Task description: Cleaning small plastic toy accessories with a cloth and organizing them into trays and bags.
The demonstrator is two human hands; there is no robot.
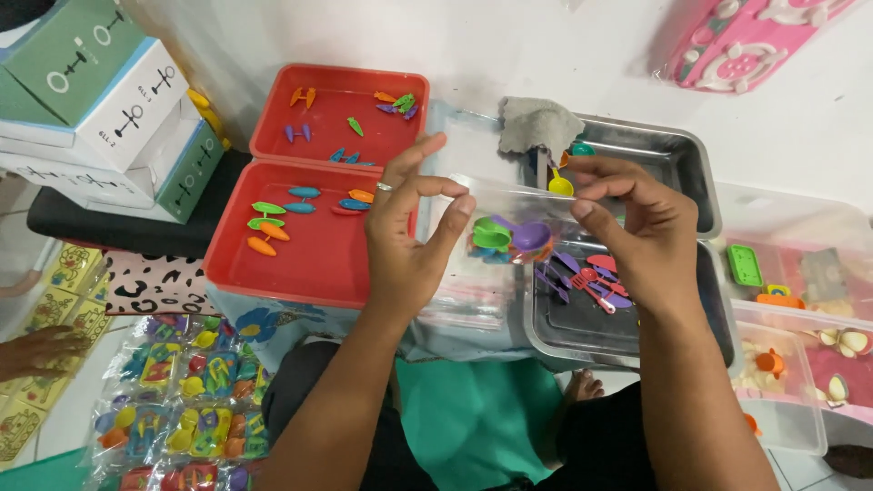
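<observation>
My left hand [409,227] and my right hand [627,214] hold up a small clear plastic bag [509,218] between them, each pinching its top edge with thumb and fingers. A ring sits on one finger of my left hand. Inside the bag lie small coloured plastic toy utensils [505,238], green, purple and orange. The bag hangs over the gap between a red tray [309,268] and a metal tray [582,332]. More purple and red toy utensils [591,282] lie in the metal tray below my right hand.
A second red tray [341,114] with small toy pieces stands behind the first. A grey cloth [538,123] lies on another metal tray [673,159]. Boxes [100,109] are stacked at left, packed toy bags [182,400] lie on the floor, clear bins [800,309] at right. Another person's hand [36,350] rests at far left.
</observation>
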